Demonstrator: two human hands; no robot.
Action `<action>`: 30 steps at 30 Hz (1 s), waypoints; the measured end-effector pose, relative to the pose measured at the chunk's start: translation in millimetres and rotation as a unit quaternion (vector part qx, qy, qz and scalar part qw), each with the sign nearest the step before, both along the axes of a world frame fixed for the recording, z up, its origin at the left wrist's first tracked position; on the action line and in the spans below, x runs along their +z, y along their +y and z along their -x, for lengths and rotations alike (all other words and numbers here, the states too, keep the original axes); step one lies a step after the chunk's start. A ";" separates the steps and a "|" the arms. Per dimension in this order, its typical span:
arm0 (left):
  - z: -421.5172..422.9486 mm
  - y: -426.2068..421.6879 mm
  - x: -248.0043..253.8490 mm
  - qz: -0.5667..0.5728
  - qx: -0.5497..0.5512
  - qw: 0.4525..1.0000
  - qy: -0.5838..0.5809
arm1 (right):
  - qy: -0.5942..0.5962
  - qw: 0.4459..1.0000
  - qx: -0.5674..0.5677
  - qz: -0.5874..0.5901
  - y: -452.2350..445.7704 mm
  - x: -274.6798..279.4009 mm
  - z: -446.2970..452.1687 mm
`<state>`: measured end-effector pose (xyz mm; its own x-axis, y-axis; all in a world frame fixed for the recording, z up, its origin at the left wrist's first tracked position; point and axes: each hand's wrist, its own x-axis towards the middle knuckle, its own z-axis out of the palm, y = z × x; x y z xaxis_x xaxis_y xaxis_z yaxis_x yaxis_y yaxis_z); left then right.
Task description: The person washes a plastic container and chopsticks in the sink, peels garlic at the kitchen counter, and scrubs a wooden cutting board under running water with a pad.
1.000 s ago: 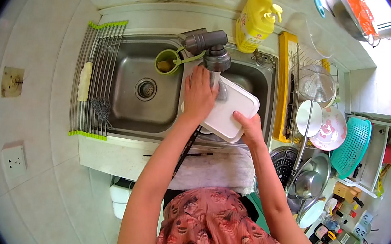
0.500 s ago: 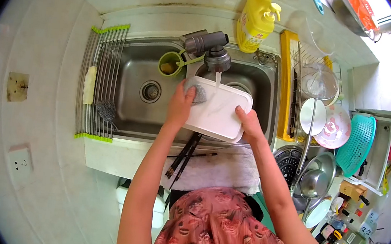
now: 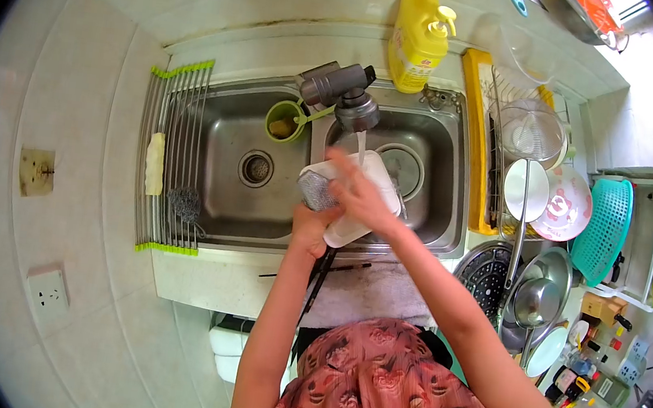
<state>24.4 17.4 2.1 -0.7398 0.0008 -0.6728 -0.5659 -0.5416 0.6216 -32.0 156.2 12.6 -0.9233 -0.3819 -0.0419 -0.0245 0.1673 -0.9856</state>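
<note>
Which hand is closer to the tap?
The right hand: it is just below the tap in the picture. The left hand is lower still, nearer the person's body.

From afar I have my left arm (image 3: 271, 335) stretched forward and my left grip (image 3: 310, 232) curled, while my right arm (image 3: 467, 301) slants inward, the right grip (image 3: 361, 195) blurred just beyond the left one with its fingers (image 3: 343, 167) extended leftward.
</note>
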 end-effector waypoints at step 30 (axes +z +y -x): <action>-42.1 -17.8 38.3 -0.047 -0.070 0.981 0.176 | 0.014 0.972 -0.197 -0.126 41.4 -15.0 57.1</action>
